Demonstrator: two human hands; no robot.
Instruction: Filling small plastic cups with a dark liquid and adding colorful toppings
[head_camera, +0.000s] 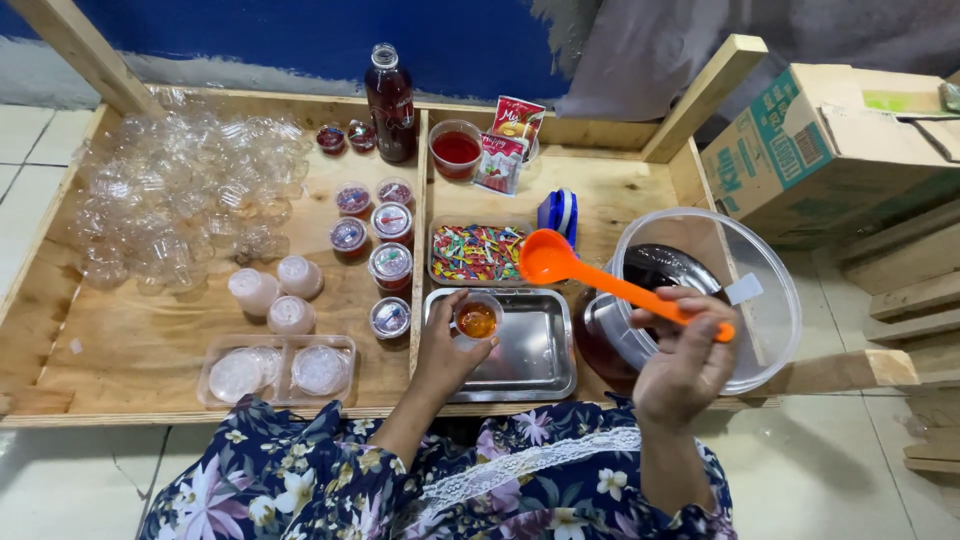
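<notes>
Left hand (447, 350) has its fingers clamped round a small cup (477, 320) over the steel tray (535, 375) to catch drips, right hand (685, 355) gripping the orange ladle (548, 258) level beside it.

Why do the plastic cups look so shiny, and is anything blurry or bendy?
Head view: light glints off the heap of empty clear cups and the metal tray; the orange ladle looks sharp, not blurred; the wooden tray's edges splay outward, wide-lens bending.
</notes>
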